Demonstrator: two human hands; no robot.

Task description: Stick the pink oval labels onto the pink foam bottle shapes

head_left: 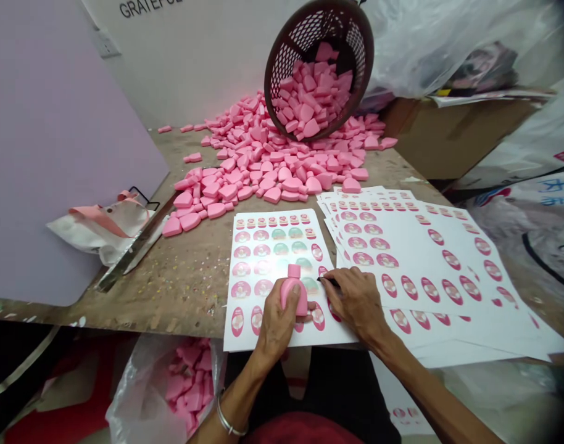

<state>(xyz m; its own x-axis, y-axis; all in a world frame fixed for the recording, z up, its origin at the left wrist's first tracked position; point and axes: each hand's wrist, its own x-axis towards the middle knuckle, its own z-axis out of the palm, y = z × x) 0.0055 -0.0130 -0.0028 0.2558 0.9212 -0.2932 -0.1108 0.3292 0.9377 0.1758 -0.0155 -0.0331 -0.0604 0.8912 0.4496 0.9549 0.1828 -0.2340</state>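
Note:
My left hand (279, 317) is closed around a small pink bottle (294, 293), its neck pointing away from me. Under it lies a white sticker sheet (273, 240) printed with rows of pink and green oval labels. Over the right side of that sheet, my right hand (353, 299) pinches a thin dark pointed tool (327, 281), its tip close to the labels beside the bottle. Whether the tool is a blade or tweezers cannot be made out. Part of the tool is hidden in my fingers.
A brown mesh basket (271, 92) lies tipped over, pink bottles (263, 166) heaped before it. More sticker sheets (416, 259) overlap at the right. A plastic bag (138, 388) of pink pieces stands below the table edge. A cardboard box (439, 132) sits behind at right.

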